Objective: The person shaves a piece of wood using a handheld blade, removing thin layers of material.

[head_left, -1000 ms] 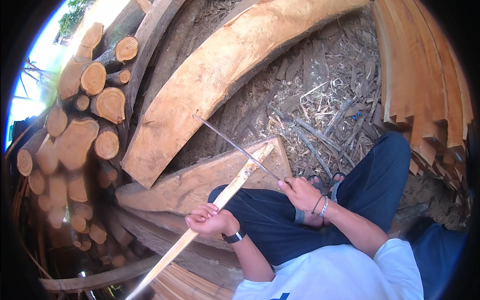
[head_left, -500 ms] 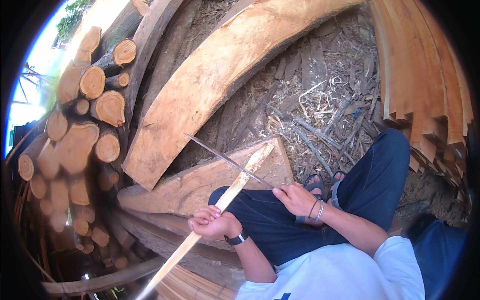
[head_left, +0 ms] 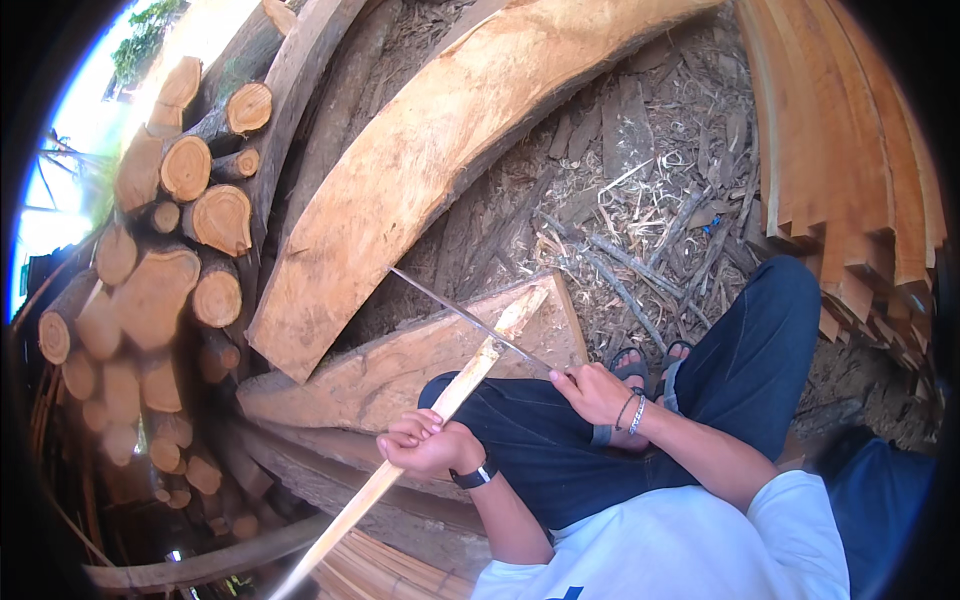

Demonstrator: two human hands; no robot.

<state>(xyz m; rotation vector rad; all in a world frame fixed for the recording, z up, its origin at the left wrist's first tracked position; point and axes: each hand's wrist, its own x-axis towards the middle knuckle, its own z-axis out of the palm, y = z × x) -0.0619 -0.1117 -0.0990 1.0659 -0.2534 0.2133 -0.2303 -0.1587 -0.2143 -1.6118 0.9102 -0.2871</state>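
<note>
My left hand (head_left: 428, 446) is closed around a long pale wooden strip (head_left: 372, 492), which slants from the lower left up to a board near my knee. My right hand (head_left: 592, 392) grips the near end of a long, thin blade (head_left: 440, 300). Its fingers hide the handle. The blade crosses the strip beyond my left hand and touches it, its tip pointing to the far left. Under the strip's far end lies a flat, wedge-shaped board (head_left: 340, 392). The strip's upper part has a rough, partly scraped surface.
Cut logs (head_left: 220, 216) are stacked at the left. A broad curved slab (head_left: 420, 150) spans the far side. Sawn planks (head_left: 840, 130) stand at the right. Shavings (head_left: 640, 200) and sticks (head_left: 625, 280) litter the ground before my sandalled feet (head_left: 630, 368).
The blade has slid slightly to the right and toward me across the strip, with my right hand shifting along. My left hand and the strip have hardly moved.
</note>
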